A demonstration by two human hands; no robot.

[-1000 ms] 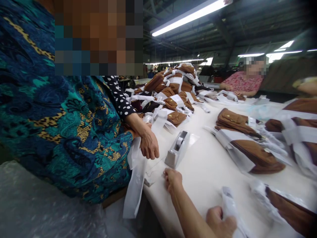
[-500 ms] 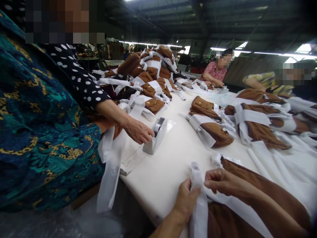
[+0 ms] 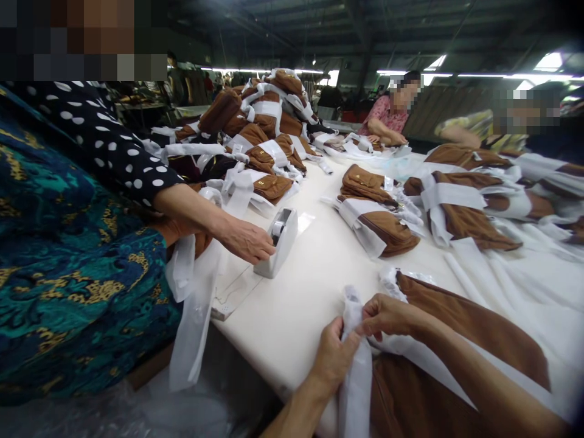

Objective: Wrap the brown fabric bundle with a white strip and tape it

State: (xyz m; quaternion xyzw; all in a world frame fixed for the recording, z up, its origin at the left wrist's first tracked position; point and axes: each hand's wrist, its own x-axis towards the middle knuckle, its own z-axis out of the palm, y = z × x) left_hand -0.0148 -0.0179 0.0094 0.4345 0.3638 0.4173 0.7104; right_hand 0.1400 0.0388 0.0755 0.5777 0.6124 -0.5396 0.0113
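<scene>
My left hand (image 3: 334, 356) is closed round a strap wrapped in white packing sheet (image 3: 356, 380), with the thumb pressed on its face. Fingers pinched, my right hand (image 3: 387, 316) meets the strap's right side beside the left thumb; whatever lies between those fingertips is too small to make out. Under my forearms is a brown bag (image 3: 410, 398) with a white band (image 3: 426, 359) across it. Its far part, a brown panel (image 3: 474, 322), extends to the right.
A co-worker's hand (image 3: 249, 240) is at a grey tape dispenser (image 3: 285, 246) on the white table (image 3: 314, 280). Wrapped brown bags (image 3: 387, 228) lie ahead, with a heap of bags (image 3: 269, 125) behind. Two more people work across the table. The table edge (image 3: 250, 359) is at left.
My right hand has moved left, from just apart to touching the wrapped strap by my left thumb. My left hand keeps its hold. The view has shifted slightly.
</scene>
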